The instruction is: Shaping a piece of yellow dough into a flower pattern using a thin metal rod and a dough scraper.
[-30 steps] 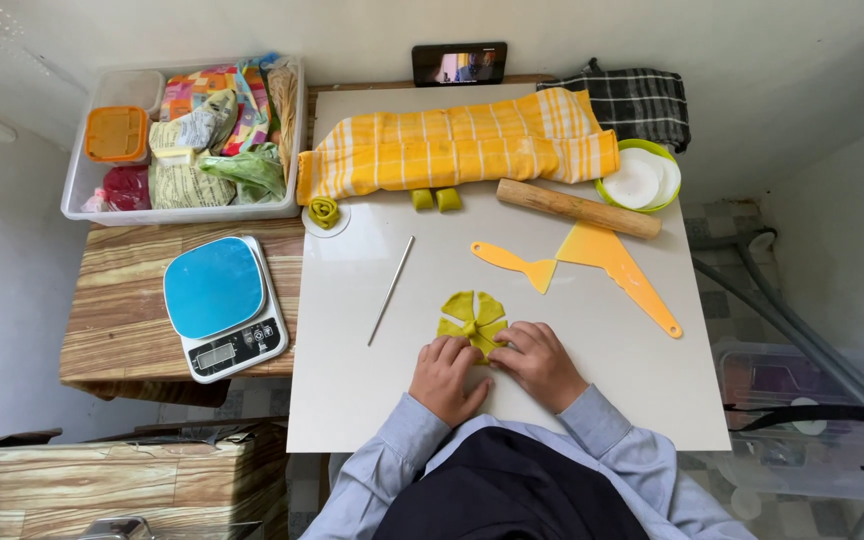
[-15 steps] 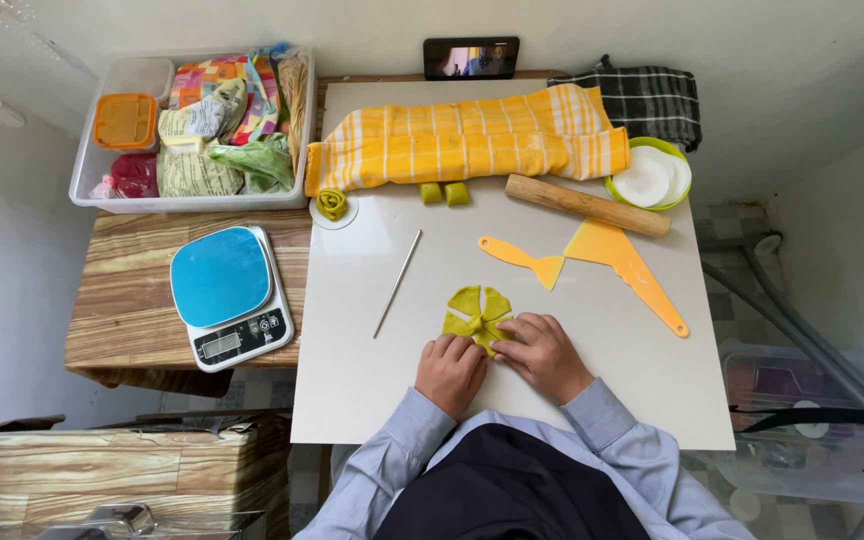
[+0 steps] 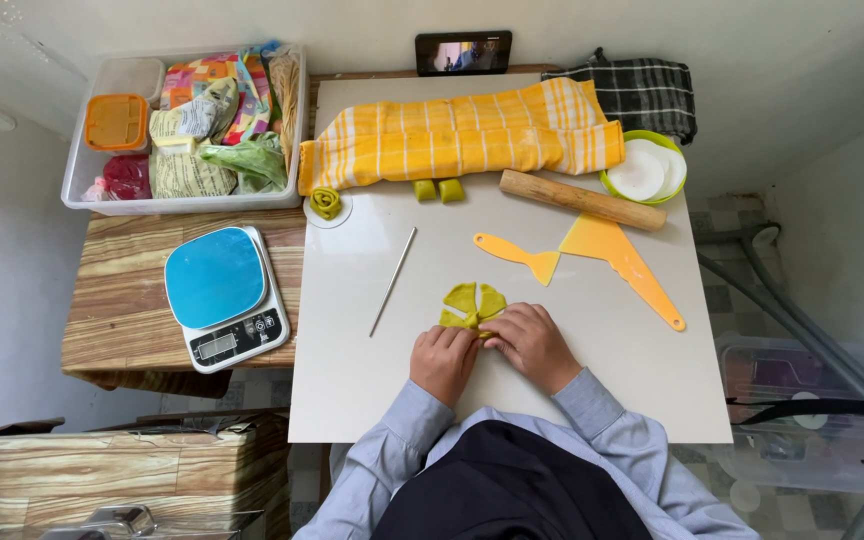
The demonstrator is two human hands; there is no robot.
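A flat round of yellow-green dough (image 3: 471, 302), cut into wedges, lies on the white board (image 3: 352, 380) near its middle. My left hand (image 3: 442, 362) and my right hand (image 3: 532, 345) meet at the round's near edge, fingertips pinching and folding the near wedges upward. The far wedges still lie flat. A thin metal rod (image 3: 393, 280) rests on the board to the left of the dough.
Two yellow plastic scrapers (image 3: 518, 255) (image 3: 620, 262), a wooden rolling pin (image 3: 582, 200), a green bowl (image 3: 645, 172), a yellow striped cloth (image 3: 462, 140), two small dough pieces (image 3: 438, 190), a rolled dough piece (image 3: 326, 203), a blue kitchen scale (image 3: 222, 295), a clear bin of packets (image 3: 187, 125), a phone (image 3: 463, 52).
The dough round has gone from a full flat circle to partly folded: its near wedges are gathered up under my fingers. Both hands stay at its near edge.
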